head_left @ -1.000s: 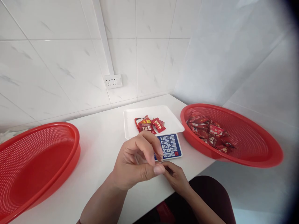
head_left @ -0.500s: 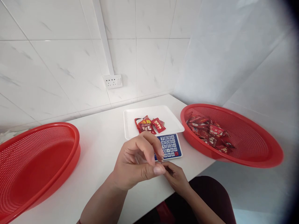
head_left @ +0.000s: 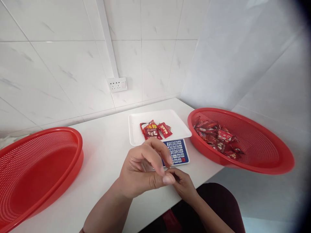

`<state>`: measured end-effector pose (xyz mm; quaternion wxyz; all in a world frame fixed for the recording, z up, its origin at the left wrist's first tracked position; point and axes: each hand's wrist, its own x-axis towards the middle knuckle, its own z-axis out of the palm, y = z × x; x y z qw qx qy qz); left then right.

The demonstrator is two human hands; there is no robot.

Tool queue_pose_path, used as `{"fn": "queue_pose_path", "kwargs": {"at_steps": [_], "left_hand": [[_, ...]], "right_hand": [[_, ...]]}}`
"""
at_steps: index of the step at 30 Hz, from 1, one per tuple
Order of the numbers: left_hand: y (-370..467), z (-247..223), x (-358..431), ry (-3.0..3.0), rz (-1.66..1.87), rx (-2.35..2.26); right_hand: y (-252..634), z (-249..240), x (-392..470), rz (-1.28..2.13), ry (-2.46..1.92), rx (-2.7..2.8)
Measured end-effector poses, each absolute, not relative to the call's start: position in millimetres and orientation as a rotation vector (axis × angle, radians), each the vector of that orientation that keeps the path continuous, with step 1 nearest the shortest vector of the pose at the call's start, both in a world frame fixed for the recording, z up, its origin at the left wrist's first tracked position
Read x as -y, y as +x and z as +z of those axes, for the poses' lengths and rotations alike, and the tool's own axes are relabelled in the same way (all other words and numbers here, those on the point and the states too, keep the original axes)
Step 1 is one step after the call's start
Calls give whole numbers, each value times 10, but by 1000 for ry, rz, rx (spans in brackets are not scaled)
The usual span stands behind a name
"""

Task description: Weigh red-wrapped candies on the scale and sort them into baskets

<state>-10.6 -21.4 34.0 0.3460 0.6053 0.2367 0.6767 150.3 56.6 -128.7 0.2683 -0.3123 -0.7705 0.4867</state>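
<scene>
My left hand [head_left: 145, 170] is raised over the front of the table, thumb and index finger pinched together. Whatever the pinch may hold is too small or hidden to make out. Just behind and below it is my right hand [head_left: 183, 183], with curled fingers whose tips disappear behind the left thumb. Beyond both hands stands a weighing scale with a blue keypad [head_left: 178, 151], partly covered by the left hand. Its white tray [head_left: 134, 119] carries several small red snack packets [head_left: 152, 129] in a loose pile.
A red perforated basket [head_left: 264, 139] at the right holds many red packets [head_left: 218, 137] and sticks out past the table edge. Another red basket [head_left: 77, 142] stands on the left of the white table [head_left: 104, 152]. Tiled walls with a socket [head_left: 118, 84] rise behind.
My left thumb and fingers have shifted very slightly to the right. The right hand, packets, scale and baskets look the same.
</scene>
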Motion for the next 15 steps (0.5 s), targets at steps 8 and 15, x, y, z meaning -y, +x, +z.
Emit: {"fn": "queue_pose_path", "kwargs": {"at_steps": [8,15], "left_hand": [[-105,325,213,1610,1742,-610],[-88,325,228,1543,1702,-623]], "right_hand": [[1502,-1312,-575,1311,-822,2069],[1510,-1303,-575,1307,-820,2082]]}}
